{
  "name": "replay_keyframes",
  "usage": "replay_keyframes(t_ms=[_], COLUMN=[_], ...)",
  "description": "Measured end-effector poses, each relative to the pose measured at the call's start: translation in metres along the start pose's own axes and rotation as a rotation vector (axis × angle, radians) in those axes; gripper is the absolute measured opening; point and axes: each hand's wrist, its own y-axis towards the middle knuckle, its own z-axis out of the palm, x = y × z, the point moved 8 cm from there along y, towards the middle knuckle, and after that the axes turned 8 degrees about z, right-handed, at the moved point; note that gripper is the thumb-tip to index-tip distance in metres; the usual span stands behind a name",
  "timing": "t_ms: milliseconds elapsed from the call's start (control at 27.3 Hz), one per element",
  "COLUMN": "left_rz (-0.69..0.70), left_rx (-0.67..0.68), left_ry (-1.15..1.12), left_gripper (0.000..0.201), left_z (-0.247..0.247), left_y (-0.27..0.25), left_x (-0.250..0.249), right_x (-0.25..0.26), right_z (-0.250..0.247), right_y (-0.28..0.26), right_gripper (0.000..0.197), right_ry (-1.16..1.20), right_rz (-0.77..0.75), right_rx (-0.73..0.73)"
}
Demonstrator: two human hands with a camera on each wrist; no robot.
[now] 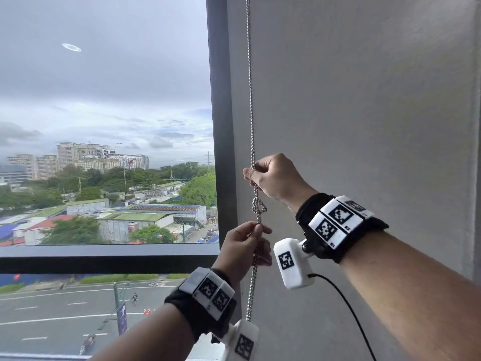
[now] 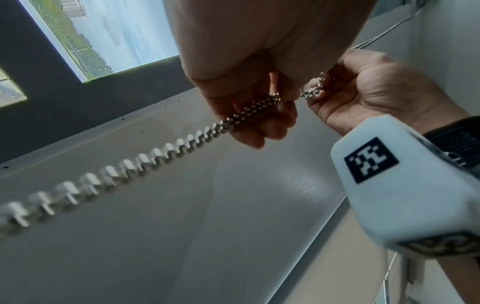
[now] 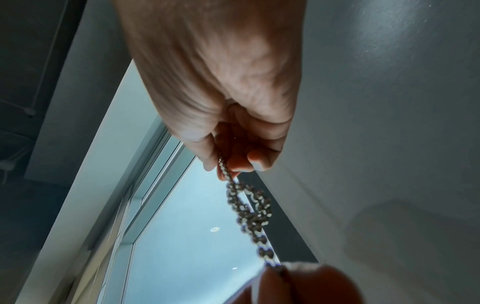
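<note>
Bead chain (image 1: 250, 100) hangs vertically at frame centre, long axis up-down
Right hand (image 1: 274, 178) pinches it just above the knot (image 1: 259, 207); left hand (image 1: 243, 247) grips it just below; both equally near.

Soft overcast daylight is being admitted through the window (image 1: 104, 113) at the left of the head view. The chain (image 2: 124, 165) is being blurred toward the lower left of the left wrist view; the right wrist view is being rendered dim and backlit.
</note>
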Motion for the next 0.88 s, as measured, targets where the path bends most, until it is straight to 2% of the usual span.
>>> replay_keyframes(t_ms=[220,366,659,769,806,879], left_rz=[-0.184,-0.253,-0.283,-0.298,-0.285,-0.215], left_rx=[0.123,0.12,0.24,0.258,0.27,0.284], left_ry=[0.262,0.255,0.313,0.331,0.357,0.445], left_gripper=[0.019,0.012,0.025,0.026,0.027,0.03], left_z=[-0.023,-0.049,-0.036,-0.031,-0.03,-0.031], left_y=[-0.026,-0.036,-0.052,-0.056,-0.055,-0.051], left_x=[0.045,0.044,0.044,0.048,0.047,0.039], right_x=[-0.011,-0.009,-0.007,-0.004,-0.003,-0.002], right_z=[-0.006,-0.006,0.013,0.022,0.024,0.024], right_y=[0.003,0.004,0.008,0.006,0.005,0.002], right_gripper=[0.029,0.022,0.029,0.044,0.043,0.031], right_ry=[0.178,0.192,0.263,0.18,0.144,0.1], right_rz=[0.108,0.119,0.154,0.153,0.149,0.138], right_rx=[-0.001,0.017,0.101,0.119,0.113,0.092])
